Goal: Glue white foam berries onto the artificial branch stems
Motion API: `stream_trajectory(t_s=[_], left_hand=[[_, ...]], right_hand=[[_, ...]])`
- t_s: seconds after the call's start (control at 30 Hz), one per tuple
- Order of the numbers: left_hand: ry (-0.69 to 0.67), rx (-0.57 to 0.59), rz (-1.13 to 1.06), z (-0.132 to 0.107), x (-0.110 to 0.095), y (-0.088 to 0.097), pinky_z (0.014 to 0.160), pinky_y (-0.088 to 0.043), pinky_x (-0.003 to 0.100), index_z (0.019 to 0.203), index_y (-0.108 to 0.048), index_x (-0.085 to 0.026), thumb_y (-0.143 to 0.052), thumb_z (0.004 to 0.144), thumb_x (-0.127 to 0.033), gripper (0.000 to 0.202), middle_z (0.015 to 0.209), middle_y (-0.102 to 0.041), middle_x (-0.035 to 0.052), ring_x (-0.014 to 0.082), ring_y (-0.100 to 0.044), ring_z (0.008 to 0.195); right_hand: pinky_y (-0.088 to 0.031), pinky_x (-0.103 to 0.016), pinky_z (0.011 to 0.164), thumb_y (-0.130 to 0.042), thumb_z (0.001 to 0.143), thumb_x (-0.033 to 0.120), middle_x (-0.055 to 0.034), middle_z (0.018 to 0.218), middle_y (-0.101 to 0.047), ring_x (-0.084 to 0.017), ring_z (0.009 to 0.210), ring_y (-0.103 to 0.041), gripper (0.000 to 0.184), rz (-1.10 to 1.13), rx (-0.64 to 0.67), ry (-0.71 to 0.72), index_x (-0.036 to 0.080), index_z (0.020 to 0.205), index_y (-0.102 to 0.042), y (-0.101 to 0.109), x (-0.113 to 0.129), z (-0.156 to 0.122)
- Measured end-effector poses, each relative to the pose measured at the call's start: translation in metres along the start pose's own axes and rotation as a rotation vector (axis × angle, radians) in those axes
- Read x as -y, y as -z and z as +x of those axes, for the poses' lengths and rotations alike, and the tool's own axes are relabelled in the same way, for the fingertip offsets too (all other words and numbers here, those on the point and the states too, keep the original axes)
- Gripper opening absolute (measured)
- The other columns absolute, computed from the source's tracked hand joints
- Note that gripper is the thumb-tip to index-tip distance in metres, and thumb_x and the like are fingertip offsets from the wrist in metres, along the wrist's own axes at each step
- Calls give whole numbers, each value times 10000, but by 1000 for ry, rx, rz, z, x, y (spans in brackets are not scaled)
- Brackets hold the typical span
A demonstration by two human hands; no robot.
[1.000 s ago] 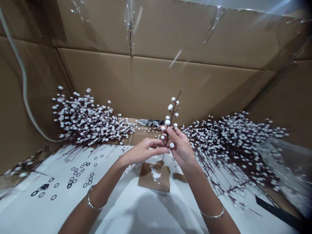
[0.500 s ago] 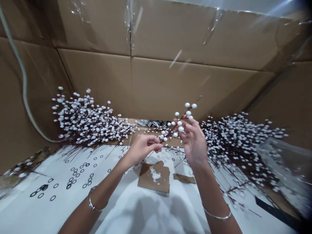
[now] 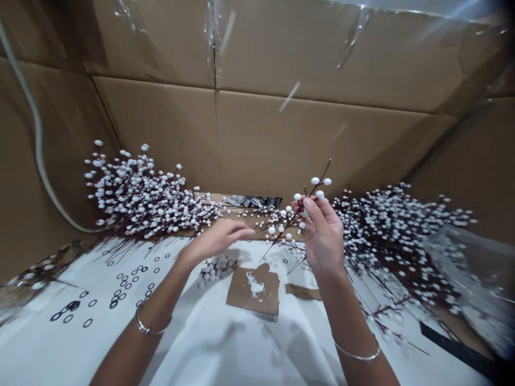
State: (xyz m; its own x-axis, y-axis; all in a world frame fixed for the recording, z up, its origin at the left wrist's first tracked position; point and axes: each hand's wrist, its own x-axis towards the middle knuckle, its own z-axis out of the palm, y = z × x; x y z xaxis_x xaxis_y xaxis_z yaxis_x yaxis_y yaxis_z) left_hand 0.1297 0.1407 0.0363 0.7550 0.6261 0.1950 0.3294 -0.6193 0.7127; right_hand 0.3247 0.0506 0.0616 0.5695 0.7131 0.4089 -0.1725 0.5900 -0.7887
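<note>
Pinched between the thumb and fingers of my right hand [image 3: 324, 230] is a dark berry branch [image 3: 284, 219] with white berries. It slants up to the right, its bare tip above the hand. To its left, my left hand [image 3: 221, 236] is off the branch, fingers stretched out and nothing visible in them. Below the left hand lies a small heap of white berries [image 3: 217, 269], partly covered by it. A cardboard square [image 3: 241, 297] in front of me carries a smear of white paste [image 3: 255, 287], and a small brown stick or scrap lies at its top edge.
Berry branches pile up at the left [image 3: 140, 198] and at the right [image 3: 382, 230], with clear plastic [image 3: 470, 262] over the right side. Several black rings [image 3: 120, 295] lie on the white table. A cardboard strip [image 3: 303, 292] sits right of the square; a cardboard wall [image 3: 273, 145] rises behind.
My left hand has let go of the branch's lower end and moved left, straightening its fingers. My right hand now grips the branch with the thumb across it.
</note>
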Motion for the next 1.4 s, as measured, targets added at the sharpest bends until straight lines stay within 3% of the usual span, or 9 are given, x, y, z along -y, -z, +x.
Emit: stream_trajectory(t_s=[0.1, 0.23, 0.4, 0.57, 0.63, 0.77, 1.0, 1.23, 1.4], left_hand=[[345, -25, 344, 1, 35, 21, 664, -405, 299, 735, -677, -185, -573, 852, -283, 184, 751, -687, 72, 234, -630, 747], [572, -6, 447, 8, 77, 22, 685, -415, 343, 581, -602, -138, -678, 708, -124, 148, 624, -620, 80, 250, -617, 709], [617, -23, 436, 11, 105, 3, 804, -454, 362, 689, -588, -132, -669, 817, -234, 183, 734, -628, 19, 179, -616, 790], [500, -99, 276, 13, 114, 2, 758, -440, 353, 646, -587, -145, -704, 717, -167, 140, 691, -624, 55, 237, -624, 803], [390, -111, 149, 16, 108, 7, 724, -441, 329, 743, -640, -153, -686, 726, -198, 67, 740, -655, 74, 241, -629, 791], [169, -144, -128, 20, 74, 15, 752, -468, 295, 1017, -670, -177, -601, 836, -396, 292, 962, -693, 95, 206, -631, 864], [-51, -433, -778, 12, 10, 10, 724, -481, 245, 1003, -675, -177, -745, 773, -393, 323, 853, -697, 60, 154, -647, 805], [-192, -504, -950, 7, -20, -10, 805, -518, 260, 980, -670, -175, -724, 820, -332, 230, 915, -738, 64, 152, -690, 852], [-160, -589, -953, 5, -32, -23, 841, -540, 309, 944, -663, -160, -719, 819, -368, 249, 915, -745, 68, 171, -709, 825]], right_hand=[[-484, -343, 927, -738, 762, 305, -2, 896, -680, -149, 874, -640, 110, -74, 28, 34, 238, 831, -685, 0, 0, -2], [-479, -336, 924, -736, 768, 303, -2, 889, -667, -148, 870, -630, 102, -90, 65, 25, 240, 830, -683, -3, 0, -4], [-471, -304, 904, -753, 752, 276, 15, 860, -638, -131, 855, -618, 116, -59, 54, 28, 244, 843, -688, -3, 0, -5], [-472, -278, 853, -748, 753, 278, 13, 843, -622, -125, 835, -598, 108, -74, 69, 13, 237, 820, -674, -3, -2, -5], [-477, -286, 843, -736, 762, 294, 7, 845, -623, -134, 833, -598, 106, -93, 88, -3, 236, 808, -660, -4, -3, -6], [-476, -275, 842, -727, 775, 307, 5, 868, -643, -132, 850, -606, 101, -97, 151, -60, 238, 800, -658, -7, -6, -9], [-492, -290, 847, -699, 806, 328, -5, 882, -696, -144, 859, -645, 116, -140, 251, -134, 228, 789, -643, -20, -10, -26], [-520, -297, 768, -693, 824, 307, -30, 933, -719, -190, 927, -682, 160, -109, 278, -118, 214, 756, -583, -28, -13, -43], [-520, -328, 823, -707, 809, 309, -29, 906, -718, -195, 908, -691, 183, -119, 250, -81, 214, 754, -561, -27, -16, -43]])
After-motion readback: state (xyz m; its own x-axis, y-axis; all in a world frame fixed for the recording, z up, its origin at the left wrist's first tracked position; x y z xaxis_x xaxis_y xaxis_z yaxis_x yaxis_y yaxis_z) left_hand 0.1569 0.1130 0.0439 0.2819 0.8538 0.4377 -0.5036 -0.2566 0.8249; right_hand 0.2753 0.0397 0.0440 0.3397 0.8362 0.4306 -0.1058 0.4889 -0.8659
